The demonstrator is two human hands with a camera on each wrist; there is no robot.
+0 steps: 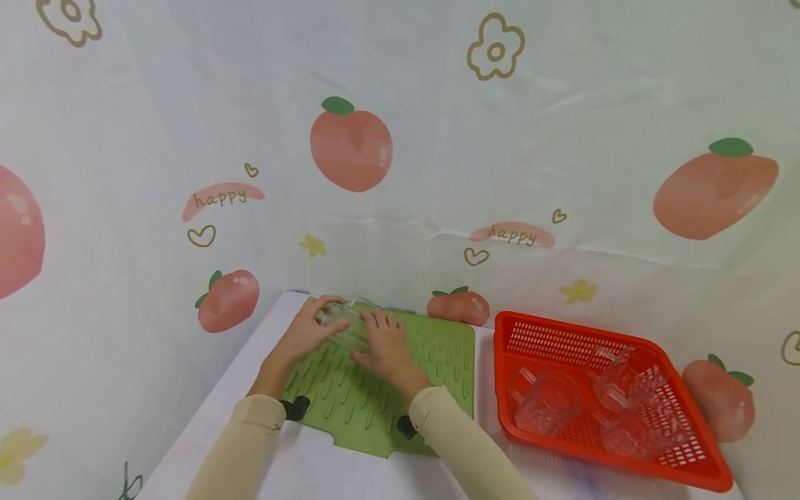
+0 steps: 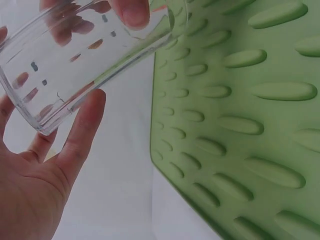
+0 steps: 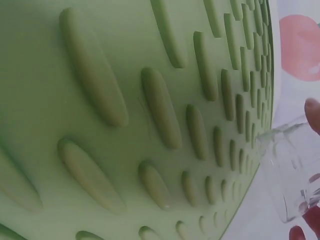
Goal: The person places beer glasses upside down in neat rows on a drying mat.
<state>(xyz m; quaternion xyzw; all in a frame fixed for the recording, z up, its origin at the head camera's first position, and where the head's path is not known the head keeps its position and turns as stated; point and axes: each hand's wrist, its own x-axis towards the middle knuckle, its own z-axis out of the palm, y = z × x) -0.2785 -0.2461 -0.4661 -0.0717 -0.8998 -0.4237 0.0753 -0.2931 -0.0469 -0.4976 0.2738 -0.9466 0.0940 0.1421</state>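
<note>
Both hands are at a clear glass cup (image 1: 350, 332), tilted over a green ridged mat (image 1: 431, 361). My left hand (image 1: 307, 332) grips one end of it, the thumb along the near side and the fingers round the far side. At the other end my right hand (image 1: 389, 347) holds the cup between fingers and thumb. In the left wrist view the cup (image 2: 100, 55) slants across the upper left, with fingertips pressed on its wall. Only part of the cup (image 3: 290, 170) shows in the right wrist view, beside a fingertip at the edge.
A red plastic basket (image 1: 509, 417) holds several clear glass mugs (image 1: 550, 403) on the right. Another clear object (image 1: 362, 303) lies at the mat's back edge. Behind the white table (image 1: 300, 465) hangs a fruit-patterned sheet (image 1: 400, 208).
</note>
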